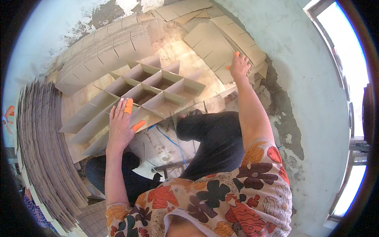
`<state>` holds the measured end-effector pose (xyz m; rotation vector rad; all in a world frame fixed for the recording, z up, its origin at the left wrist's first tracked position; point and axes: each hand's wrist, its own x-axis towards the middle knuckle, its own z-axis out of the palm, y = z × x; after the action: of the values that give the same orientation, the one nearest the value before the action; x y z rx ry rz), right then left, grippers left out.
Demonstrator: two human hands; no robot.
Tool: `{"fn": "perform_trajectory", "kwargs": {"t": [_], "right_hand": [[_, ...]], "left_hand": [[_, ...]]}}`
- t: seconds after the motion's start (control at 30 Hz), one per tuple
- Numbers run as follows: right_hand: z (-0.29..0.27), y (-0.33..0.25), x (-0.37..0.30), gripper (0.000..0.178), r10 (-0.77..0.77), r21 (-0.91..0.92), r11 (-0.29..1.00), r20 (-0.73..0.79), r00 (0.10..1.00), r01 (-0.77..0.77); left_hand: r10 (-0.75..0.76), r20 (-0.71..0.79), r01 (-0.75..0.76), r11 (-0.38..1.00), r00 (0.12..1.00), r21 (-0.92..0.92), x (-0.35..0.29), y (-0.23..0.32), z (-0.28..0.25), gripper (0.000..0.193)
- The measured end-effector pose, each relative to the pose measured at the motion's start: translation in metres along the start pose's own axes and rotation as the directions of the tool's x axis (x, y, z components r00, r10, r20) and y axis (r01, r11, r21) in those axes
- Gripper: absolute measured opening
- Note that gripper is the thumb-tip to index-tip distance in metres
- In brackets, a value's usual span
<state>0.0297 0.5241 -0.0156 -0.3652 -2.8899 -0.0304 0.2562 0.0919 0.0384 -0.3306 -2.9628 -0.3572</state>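
A grid of interlocked cardboard dividers [158, 101] stands on a wooden board, its open cells facing up and several long strips reaching to the left. My left hand [119, 128] rests on the grid's near edge, its fingers stretched out and the thumb apart. Orange finger covers show on its thumb and one finger. Farther right, my right hand [239, 69] lies over a pile of flat slotted cardboard sheets [209, 44], at the sheets' right part. Its fingers are spread, with orange covers on two tips. No sheet is visibly lifted by it.
Stacked slotted cardboard strips [100, 51] stand along the back wall. A tall stack of cardboard [43, 146] rises at the left. The wooden board [177, 55] lies beneath the grid. A wall with a bright window [343, 35] bounds the right; a blue cord [171, 141] hangs below the board.
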Motion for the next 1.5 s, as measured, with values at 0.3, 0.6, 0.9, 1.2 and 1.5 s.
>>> {"fn": "perform_trajectory", "kwargs": {"t": [0.3, 0.6, 0.9, 1.2, 1.5], "right_hand": [[-0.086, -0.017, 0.006, 0.029, -0.063, 0.314, 0.933, -0.332, 0.941, 0.174], [-0.193, -0.163, -0.114, 0.062, -0.694, 0.618, 0.112, -0.512, 0.506, 0.778], [-0.198, -0.22, -0.184, 0.065, -0.875, 0.846, 0.153, -0.124, 0.468, 0.511], [-0.194, -0.248, -0.193, 0.061, -0.92, 0.817, 0.187, -0.049, 0.389, 0.545], [-0.165, -0.275, -0.202, 0.064, -0.968, 0.751, 0.141, -0.032, 0.249, 0.645]], "left_hand": [[0.044, -0.441, -0.033, 0.999, 0.896, 0.032, -0.032, -0.023, -0.008, 0.051], [-0.09, -0.392, 0.083, 0.996, 0.916, -0.035, -0.063, -0.047, -0.02, 0.037], [-0.143, -0.421, 0.045, 0.971, 0.895, -0.235, -0.075, -0.062, 0.013, 0.018], [-0.123, -0.438, 0.013, 0.969, 0.891, -0.245, -0.075, -0.06, 0.014, 0.013], [-0.09, -0.43, 0.008, 0.982, 0.898, -0.187, -0.067, -0.069, 0.015, 0.008]]}}
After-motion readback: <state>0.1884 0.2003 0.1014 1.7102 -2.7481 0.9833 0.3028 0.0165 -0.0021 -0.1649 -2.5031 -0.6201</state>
